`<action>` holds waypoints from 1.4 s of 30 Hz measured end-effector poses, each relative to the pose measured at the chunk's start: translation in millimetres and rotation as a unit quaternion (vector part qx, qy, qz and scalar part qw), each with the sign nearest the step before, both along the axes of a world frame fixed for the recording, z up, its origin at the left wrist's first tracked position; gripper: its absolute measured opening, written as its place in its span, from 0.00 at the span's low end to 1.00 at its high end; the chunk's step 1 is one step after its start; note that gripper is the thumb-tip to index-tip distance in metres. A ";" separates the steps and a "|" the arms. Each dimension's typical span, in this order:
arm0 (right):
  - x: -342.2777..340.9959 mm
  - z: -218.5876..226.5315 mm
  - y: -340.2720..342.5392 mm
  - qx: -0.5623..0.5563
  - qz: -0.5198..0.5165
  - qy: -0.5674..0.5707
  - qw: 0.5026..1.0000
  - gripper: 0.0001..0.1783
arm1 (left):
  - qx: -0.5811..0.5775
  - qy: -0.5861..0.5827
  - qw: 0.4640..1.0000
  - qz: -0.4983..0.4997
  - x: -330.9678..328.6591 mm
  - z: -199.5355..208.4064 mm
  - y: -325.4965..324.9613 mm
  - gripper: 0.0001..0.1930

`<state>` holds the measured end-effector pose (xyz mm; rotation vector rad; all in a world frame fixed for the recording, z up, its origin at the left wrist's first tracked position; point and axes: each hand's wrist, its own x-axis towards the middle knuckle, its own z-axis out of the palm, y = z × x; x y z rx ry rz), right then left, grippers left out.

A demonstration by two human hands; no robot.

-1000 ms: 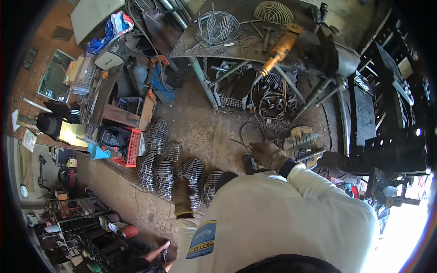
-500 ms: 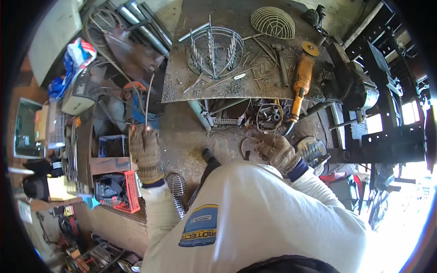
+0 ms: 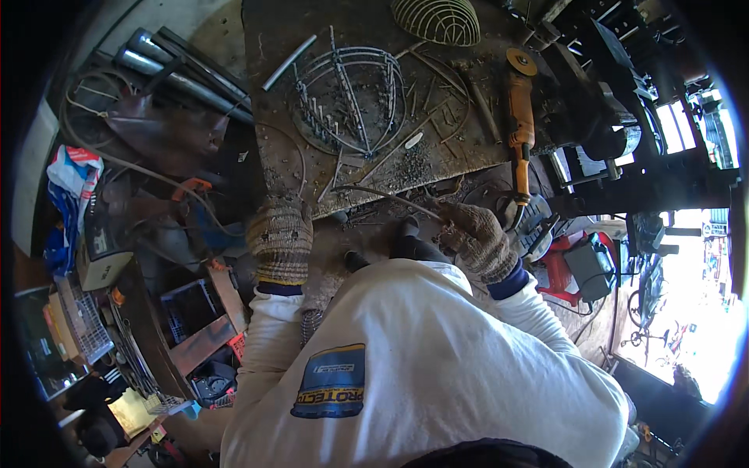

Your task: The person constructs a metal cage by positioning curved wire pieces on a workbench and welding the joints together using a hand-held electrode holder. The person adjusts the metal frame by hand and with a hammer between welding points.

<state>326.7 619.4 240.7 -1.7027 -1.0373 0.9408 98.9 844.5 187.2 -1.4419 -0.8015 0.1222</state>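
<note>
My left hand (image 3: 281,240), in a brown knit glove, is closed at the table's front left edge. A thin curved metal rod (image 3: 301,160) rises from its fingers over the tabletop. My right hand (image 3: 477,240), gloved alike, grips one end of a darker curved metal rod (image 3: 384,195); its free end points left along the table's front edge. Beyond the hands, a round frame of welded metal rods (image 3: 349,101) with upright pins lies on the metal table (image 3: 275,109). Both gloves hide the gripped ends.
An orange angle grinder (image 3: 521,117) lies at the table's right side, its disc upward. A domed wire grille (image 3: 437,19) sits at the back. Cut rod pieces and a loose tube (image 3: 289,62) litter the top. Metal pipes (image 3: 187,74) and a crate (image 3: 191,308) are at left.
My view has turned and come nearer the table. The left hand's rod now reaches over the tabletop, and the right hand's curved rod has been raised to the table's front edge.
</note>
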 end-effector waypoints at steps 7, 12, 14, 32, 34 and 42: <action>39.1 1.4 36.4 0.034 0.083 -0.059 0.994 0.26 | -0.317 -0.195 0.925 -0.070 -3.5 -39.6 25.7 0.17; 78.6 4.8 55.9 0.049 0.127 -0.045 0.990 0.27 | 0.012 0.177 0.984 -0.007 -15.3 -5.5 23.9 0.16; 90.5 -3.8 64.6 0.122 0.164 -0.162 0.965 0.27 | -0.329 -0.104 0.925 -0.158 4.6 48.0 14.4 0.17; 128.0 6.2 167.9 0.128 0.016 -0.019 0.991 0.23 | -0.534 -0.457 0.635 -0.320 53.0 48.7 120.6 0.12; 132.5 -3.6 182.8 0.079 -0.021 -0.079 0.994 0.22 | -0.530 -0.444 0.630 -0.353 64.6 52.7 137.4 0.11; 142.7 -24.2 201.1 0.036 -0.042 -0.345 0.937 0.22 | -0.525 -0.425 0.640 -0.365 74.4 21.1 169.9 0.10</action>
